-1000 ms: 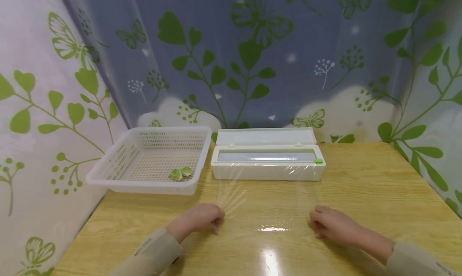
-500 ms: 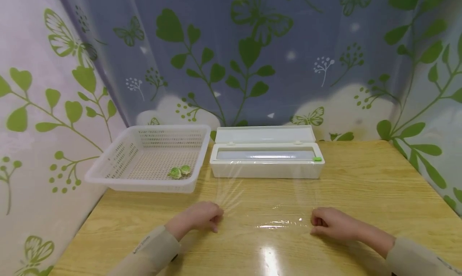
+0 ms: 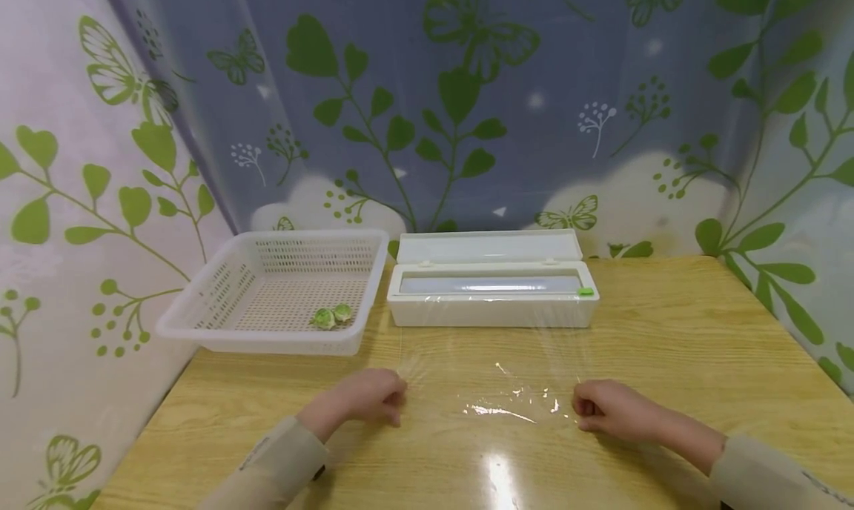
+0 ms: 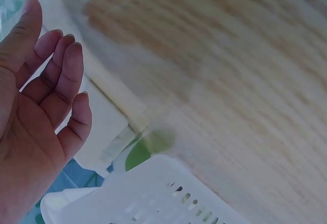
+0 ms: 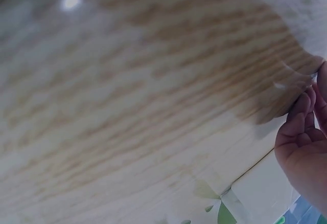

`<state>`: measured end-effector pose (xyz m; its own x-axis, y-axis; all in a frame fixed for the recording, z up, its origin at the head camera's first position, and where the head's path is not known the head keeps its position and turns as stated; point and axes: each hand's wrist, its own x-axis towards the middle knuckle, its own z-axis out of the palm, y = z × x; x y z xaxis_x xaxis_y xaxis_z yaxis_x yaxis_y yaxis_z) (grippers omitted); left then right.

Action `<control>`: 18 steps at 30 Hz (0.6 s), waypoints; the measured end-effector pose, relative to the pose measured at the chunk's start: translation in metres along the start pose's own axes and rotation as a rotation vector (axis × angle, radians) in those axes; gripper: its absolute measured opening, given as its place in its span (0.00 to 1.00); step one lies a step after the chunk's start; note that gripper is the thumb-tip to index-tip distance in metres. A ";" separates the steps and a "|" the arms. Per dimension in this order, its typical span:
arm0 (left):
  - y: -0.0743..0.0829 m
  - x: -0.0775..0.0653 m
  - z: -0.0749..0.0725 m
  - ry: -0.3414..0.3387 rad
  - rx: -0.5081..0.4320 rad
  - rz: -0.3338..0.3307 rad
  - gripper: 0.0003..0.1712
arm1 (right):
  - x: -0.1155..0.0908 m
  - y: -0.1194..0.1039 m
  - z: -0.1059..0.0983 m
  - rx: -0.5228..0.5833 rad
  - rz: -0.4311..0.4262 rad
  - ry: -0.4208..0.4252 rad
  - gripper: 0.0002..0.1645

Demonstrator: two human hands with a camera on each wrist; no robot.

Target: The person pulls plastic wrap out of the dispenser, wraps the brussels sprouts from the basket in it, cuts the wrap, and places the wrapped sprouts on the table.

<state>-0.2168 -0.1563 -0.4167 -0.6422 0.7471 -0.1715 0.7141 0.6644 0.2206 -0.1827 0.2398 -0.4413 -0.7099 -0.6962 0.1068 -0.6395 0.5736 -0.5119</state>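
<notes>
A sheet of clear cling film (image 3: 494,384) stretches over the table from a white cling film dispenser box (image 3: 494,313) toward both hands. The box's lid (image 3: 490,247) stands raised at the back, and a green slide cutter (image 3: 585,292) sits at the right of its front edge. My right hand (image 3: 617,410) pinches the film's near right corner; in the right wrist view the film bunches at the fingertips (image 5: 301,104). My left hand (image 3: 363,399) is beside the film's left corner. In the left wrist view its thumb stands apart from loosely bent fingers (image 4: 69,73), with nothing seen between them.
A white perforated plastic basket (image 3: 267,338) stands left of the box, with two small green-and-white vegetable pieces (image 3: 330,316) in it. Patterned curtains (image 3: 427,124) hang behind and at both sides of the wooden table (image 3: 667,332).
My left hand has shifted slightly left and up, and the creases spreading from it in the film have faded. The right hand still pinches its corner; new wrinkles show near it.
</notes>
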 end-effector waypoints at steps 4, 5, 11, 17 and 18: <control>-0.001 -0.002 -0.003 0.080 -0.005 0.009 0.17 | 0.001 -0.002 0.000 0.018 0.003 -0.004 0.13; 0.000 -0.002 -0.004 0.100 -0.008 0.013 0.16 | 0.002 -0.002 -0.001 0.023 0.005 -0.006 0.13; 0.005 0.001 -0.012 0.164 -0.100 0.031 0.11 | 0.002 -0.003 -0.002 0.043 0.042 -0.026 0.13; 0.009 0.003 -0.018 0.223 -0.123 0.029 0.12 | 0.003 -0.002 -0.003 0.066 0.052 -0.041 0.13; 0.010 0.003 -0.019 0.230 -0.128 0.030 0.12 | 0.003 -0.001 -0.003 0.070 0.052 -0.042 0.13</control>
<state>-0.2170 -0.1479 -0.3965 -0.6784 0.7325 0.0565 0.7019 0.6235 0.3443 -0.1850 0.2380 -0.4377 -0.7277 -0.6845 0.0439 -0.5792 0.5789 -0.5739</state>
